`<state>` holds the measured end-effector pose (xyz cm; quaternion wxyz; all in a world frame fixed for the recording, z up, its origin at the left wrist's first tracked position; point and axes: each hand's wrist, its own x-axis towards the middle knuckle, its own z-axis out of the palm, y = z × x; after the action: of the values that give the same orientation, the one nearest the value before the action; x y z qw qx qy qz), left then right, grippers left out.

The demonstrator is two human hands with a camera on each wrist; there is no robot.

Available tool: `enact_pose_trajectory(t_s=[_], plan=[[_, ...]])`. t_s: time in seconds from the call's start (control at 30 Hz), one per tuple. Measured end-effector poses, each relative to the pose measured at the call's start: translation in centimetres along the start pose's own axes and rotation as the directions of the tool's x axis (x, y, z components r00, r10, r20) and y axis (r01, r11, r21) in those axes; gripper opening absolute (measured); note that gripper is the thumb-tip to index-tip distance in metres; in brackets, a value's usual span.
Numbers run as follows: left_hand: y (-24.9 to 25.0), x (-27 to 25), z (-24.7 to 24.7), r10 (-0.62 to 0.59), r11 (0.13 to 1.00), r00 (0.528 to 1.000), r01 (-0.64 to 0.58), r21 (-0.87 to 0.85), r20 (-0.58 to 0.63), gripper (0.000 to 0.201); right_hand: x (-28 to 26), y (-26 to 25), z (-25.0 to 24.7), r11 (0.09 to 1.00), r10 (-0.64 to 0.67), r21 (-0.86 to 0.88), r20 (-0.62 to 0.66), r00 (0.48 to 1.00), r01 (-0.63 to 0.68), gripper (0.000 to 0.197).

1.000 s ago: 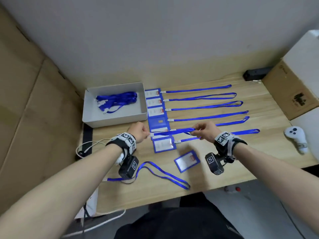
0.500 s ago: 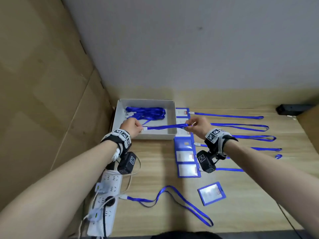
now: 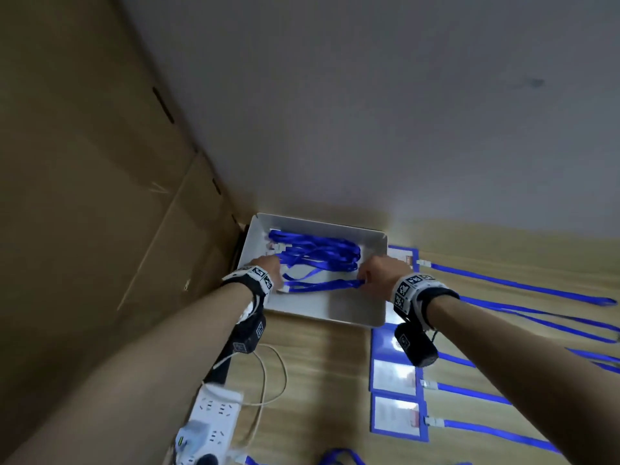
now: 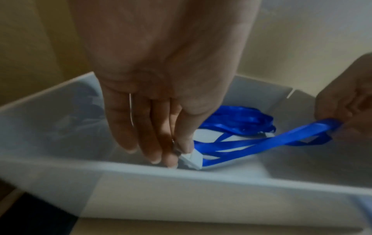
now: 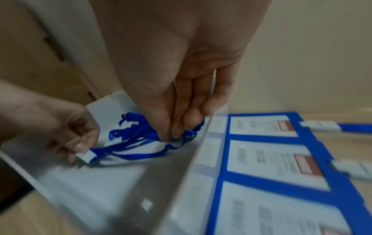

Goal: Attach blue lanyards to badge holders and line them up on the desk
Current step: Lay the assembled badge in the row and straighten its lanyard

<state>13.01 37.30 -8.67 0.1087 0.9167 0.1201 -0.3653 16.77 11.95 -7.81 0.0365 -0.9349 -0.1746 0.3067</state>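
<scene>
We pinch the lanyard (image 3: 320, 286) at both ends, left hand (image 3: 270, 268) on its white clip, right hand (image 3: 377, 275) on its loop, low in the tray (image 3: 352, 313) mid-frame, and should lay it down flat, untangled.

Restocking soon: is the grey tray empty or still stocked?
Still stocked: a bundle of blue lanyards lies inside the grey tray.

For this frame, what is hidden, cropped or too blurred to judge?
- Printed text on the blue badge holders: motion blur, right wrist view.
- Far ends of the lined-up blue lanyards: cut off by the right edge, head view.
- How many lanyards lie bundled in the white tray: tangled.
- White clip on the held lanyard: partly covered by the left hand.
</scene>
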Motion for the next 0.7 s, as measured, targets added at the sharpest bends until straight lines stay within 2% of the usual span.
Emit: enact_pose_trajectory(t_s=[0.1,0.2,0.33,0.53,0.7], plan=[[0.2,1.9,0.4,0.022,0.995,0.998,-0.028,0.094,0.058,0.028,1.9,-0.3,0.3,0.967,-0.059,-0.243,0.054,0.997,0.071,0.022],[0.5,3.6,0.1,0.017,0.990,0.999,-0.021,0.141,0.032,0.031,3.7,-0.1,0.5,0.932,-0.098,-0.342,0.078,0.992,0.119,0.022],[0.8,5.4,-1.1,0.029,0.985,0.999,-0.024,0.169,-0.030,0.040,5.3,0.3,0.9,0.913,-0.120,-0.385,0.062,0.991,0.135,0.023],[0.6,6.5,-2.0,0.007,0.984,0.992,0.015,0.179,-0.124,0.029,6.0,1.1,2.1,0.895,-0.184,-0.422,-0.049,0.982,0.147,0.030],[0.2,5.6,-1.9,0.045,0.979,0.992,-0.020,0.201,-0.120,0.029,5.3,1.5,2.4,0.916,-0.215,-0.358,-0.065,0.974,0.179,0.033]])
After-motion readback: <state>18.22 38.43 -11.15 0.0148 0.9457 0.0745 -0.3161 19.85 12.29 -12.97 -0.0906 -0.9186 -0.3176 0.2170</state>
